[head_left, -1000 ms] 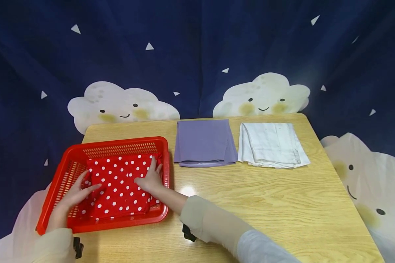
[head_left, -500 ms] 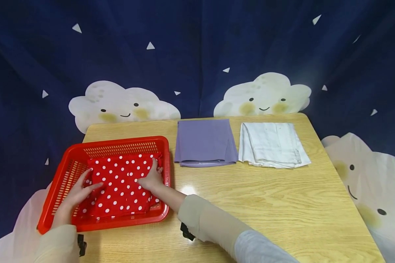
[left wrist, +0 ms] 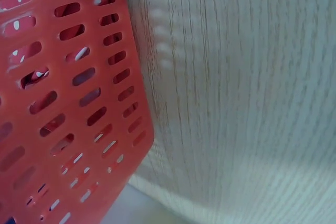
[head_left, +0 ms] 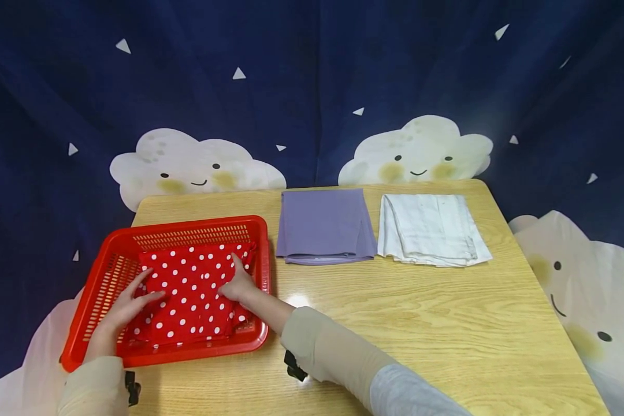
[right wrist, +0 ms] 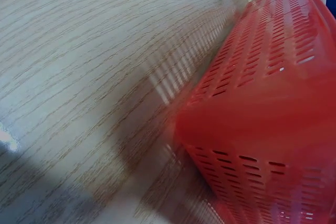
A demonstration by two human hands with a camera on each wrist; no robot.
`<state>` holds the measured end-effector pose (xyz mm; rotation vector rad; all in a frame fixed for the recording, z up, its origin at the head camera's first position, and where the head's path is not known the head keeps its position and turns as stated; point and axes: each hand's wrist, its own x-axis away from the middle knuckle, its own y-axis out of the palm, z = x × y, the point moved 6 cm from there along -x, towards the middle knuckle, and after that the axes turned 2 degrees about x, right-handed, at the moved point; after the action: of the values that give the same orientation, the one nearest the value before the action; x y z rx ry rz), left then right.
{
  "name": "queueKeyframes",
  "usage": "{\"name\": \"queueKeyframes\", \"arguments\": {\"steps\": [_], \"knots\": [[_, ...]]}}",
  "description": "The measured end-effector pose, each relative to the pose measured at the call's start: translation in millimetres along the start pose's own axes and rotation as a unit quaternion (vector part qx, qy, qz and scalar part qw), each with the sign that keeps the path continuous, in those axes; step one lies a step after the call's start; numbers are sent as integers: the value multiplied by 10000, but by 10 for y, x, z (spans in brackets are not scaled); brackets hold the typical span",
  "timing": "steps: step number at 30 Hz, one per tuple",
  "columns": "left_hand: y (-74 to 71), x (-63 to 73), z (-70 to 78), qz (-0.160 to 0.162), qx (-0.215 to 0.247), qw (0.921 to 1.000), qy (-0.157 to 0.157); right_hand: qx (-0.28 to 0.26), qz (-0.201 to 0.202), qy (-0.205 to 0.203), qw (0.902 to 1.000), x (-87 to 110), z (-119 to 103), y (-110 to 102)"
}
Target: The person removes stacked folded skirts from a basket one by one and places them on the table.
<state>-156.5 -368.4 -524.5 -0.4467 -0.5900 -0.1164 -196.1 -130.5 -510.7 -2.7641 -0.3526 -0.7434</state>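
In the head view a folded red cloth with white dots (head_left: 187, 294) lies inside a red plastic basket (head_left: 187, 354). My left hand (head_left: 122, 309) reaches over the basket's left side, fingers spread, tips on the cloth's left edge. From the right, my right hand (head_left: 239, 284) reaches in, index finger stretched along the cloth's right part and thumb pointing left across it; its other fingers are mostly hidden. The left wrist view shows only the slotted basket wall (left wrist: 86, 95), with dotted cloth behind it. A basket corner (right wrist: 247, 124) fills the right wrist view's right side.
A folded purple cloth (head_left: 322, 222) lies right of the basket at the table's back. Beside it is a folded white cloth (head_left: 431, 228). The wooden table (head_left: 421, 312) ends at a dark blue curtain (head_left: 301, 69) with clouds.
My right index finger has shifted slightly left over the cloth, and the cloth's right edge now shows more beside it. The left hand has edged slightly right. The basket stays nearly still.
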Motion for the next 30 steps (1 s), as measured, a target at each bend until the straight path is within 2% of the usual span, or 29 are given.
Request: {"name": "queueKeyframes", "arguments": {"steps": [7, 15, 22, 30], "knots": [[19, -2, -8, 0, 73, 10000, -24, 524, -367, 66, 9979, 14, 17, 66], [9, -12, -19, 15, -56, 9998, 196, 895, -343, -245, 9951, 42, -14, 45], [-22, -28, -32, 212, -319, 9985, 396, 1048, -299, -389, 9933, 43, -27, 25], [-50, 5, -21, 319, -35, 9988, 364, 1348, -171, -691, 9883, 49, -47, 10]]}}
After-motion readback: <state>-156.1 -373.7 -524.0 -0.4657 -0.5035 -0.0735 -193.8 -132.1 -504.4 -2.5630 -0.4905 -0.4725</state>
